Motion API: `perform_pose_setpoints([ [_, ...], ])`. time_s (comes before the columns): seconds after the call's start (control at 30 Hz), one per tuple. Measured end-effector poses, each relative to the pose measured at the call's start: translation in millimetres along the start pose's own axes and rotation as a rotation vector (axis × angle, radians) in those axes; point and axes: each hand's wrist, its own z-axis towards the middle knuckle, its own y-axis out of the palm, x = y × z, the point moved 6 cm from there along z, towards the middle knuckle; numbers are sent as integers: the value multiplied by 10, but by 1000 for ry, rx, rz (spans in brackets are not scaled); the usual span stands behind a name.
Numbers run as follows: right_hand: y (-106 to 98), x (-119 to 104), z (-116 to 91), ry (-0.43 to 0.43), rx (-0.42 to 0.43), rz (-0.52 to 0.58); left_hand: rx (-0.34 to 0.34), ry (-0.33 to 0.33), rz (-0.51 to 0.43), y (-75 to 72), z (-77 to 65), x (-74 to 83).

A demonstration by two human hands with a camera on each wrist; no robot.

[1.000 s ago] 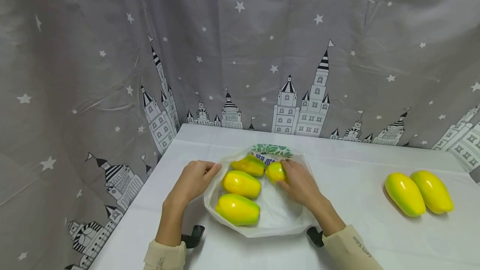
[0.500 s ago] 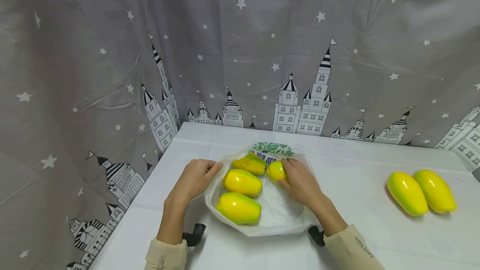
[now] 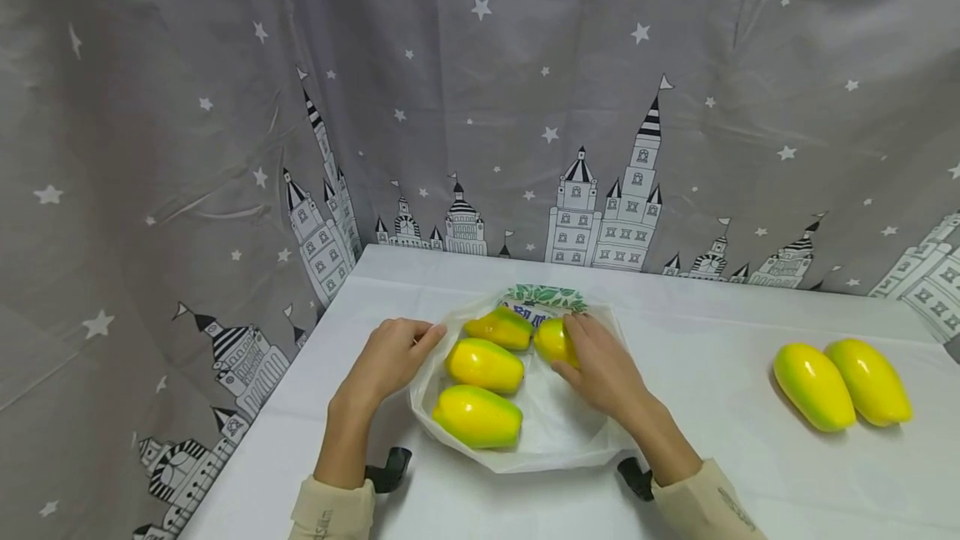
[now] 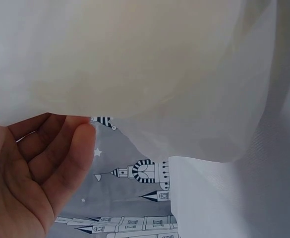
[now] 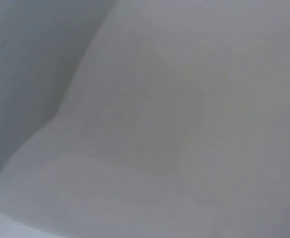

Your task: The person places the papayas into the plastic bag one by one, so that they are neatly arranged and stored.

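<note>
A white plastic bag [image 3: 551,427] with a green leaf print lies spread open on the table in the head view. Inside it, at the left, are three yellow-green mangoes: a far one [image 3: 501,328], a middle one [image 3: 486,365] and a near one [image 3: 478,417]. My left hand [image 3: 392,355] pinches the bag's left rim between thumb and fingers, as the left wrist view also shows. Within the bag my right hand [image 3: 603,363] grips another mango [image 3: 552,341], partly hidden by its fingers. Only the blurred white bag [image 5: 159,124] fills the right wrist view.
Two more mangoes, one [image 3: 814,387] beside the other [image 3: 870,382], lie on the white table [image 3: 720,407] at the right. Behind the table hangs a grey curtain [image 3: 480,90] printed with castles and stars.
The mango under my right hand has turned slightly, and the hand has shifted a little with it. My left hand keeps its hold on the bag's rim.
</note>
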Motion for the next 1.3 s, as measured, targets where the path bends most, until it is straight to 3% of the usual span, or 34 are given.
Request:
perform_pose_setpoints([
  [0.3,-207,-65,-223,-1,71,97,-8,-3,4,4,4,10],
  [0.53,-277,-67,-367,71,61,159,-10,-19,4,11,-2,5],
  [0.87,-322,-87,-463,72,73,156,-11,-15,2,11,-3,4],
  [1.3,-597,38,-565,54,143,160,-10,-17,5,2,-8,10],
])
